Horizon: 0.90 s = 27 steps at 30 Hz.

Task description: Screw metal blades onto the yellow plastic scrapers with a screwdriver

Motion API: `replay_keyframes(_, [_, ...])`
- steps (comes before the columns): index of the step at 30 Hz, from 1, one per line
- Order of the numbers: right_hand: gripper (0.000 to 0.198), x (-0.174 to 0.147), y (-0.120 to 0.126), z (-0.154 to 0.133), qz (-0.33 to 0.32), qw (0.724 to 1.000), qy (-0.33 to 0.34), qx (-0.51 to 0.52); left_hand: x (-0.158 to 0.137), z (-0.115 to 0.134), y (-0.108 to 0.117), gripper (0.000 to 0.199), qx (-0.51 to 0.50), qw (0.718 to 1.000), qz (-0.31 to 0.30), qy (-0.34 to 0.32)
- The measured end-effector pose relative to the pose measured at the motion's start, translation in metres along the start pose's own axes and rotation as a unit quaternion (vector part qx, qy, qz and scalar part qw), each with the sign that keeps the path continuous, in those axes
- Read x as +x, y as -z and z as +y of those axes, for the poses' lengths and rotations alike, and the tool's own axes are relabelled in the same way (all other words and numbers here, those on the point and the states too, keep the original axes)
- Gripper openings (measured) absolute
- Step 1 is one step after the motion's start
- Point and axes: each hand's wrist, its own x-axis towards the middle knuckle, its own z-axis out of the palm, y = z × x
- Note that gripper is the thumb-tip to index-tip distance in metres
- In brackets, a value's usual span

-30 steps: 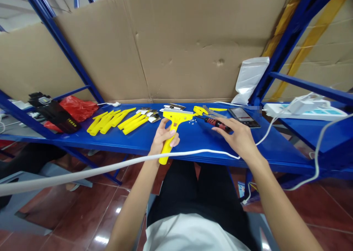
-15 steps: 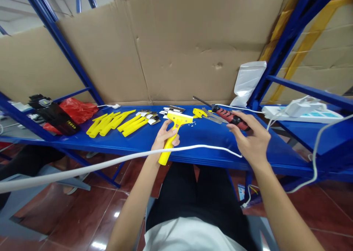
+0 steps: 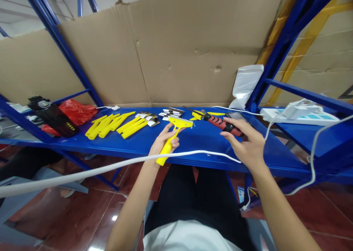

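Note:
A yellow scraper (image 3: 166,150) is held by its handle in my left hand (image 3: 162,140), its wide head tilted up and away from me. My right hand (image 3: 245,138) is wrapped round the red and black handle of a screwdriver (image 3: 220,123). The screwdriver's dark shaft points left, above and beyond the scraper's head, apart from it as far as I can see. Several small screws (image 3: 192,126) lie on the blue table just right of the head. Behind the screwdriver are loose yellow pieces (image 3: 197,115).
Several yellow handles (image 3: 106,127) and finished-looking yellow scrapers (image 3: 134,128) lie to the left, with packaged blades (image 3: 172,113) at the back. A white cable (image 3: 116,166) crosses in front. A black bottle (image 3: 56,120), red bag (image 3: 78,111) and power strip (image 3: 298,115) flank the blue table (image 3: 215,146).
My right hand has brought the screwdriver left and slightly lower, its tip now nearer the scraper's head. My left hand keeps hold of the scraper, almost still.

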Motion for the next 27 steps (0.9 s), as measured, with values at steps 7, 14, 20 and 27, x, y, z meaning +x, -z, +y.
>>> replay_keyframes(7, [0.032, -0.003, -0.008, 0.003, -0.067, 0.997, -0.014, 0.030, 0.004, 0.000, 0.001, 0.054, -0.014, 0.999, 0.035, -0.017])
replay_keyframes(14, [0.044, -0.007, -0.014, 0.011, -0.025, 0.993, -0.109, 0.043, 0.007, 0.001, 0.000, 0.047, -0.046, 0.998, 0.035, -0.010])
replay_keyframes(20, [0.041, -0.002, -0.015, 0.009, 0.034, 0.989, -0.134, 0.057, 0.008, 0.002, 0.000, 0.046, -0.042, 0.999, 0.027, -0.004])
replay_keyframes(27, [0.025, 0.014, 0.033, 0.012, 0.163, 0.958, -0.124, 0.201, 0.007, 0.003, -0.001, 0.058, -0.038, 0.999, 0.027, -0.007])
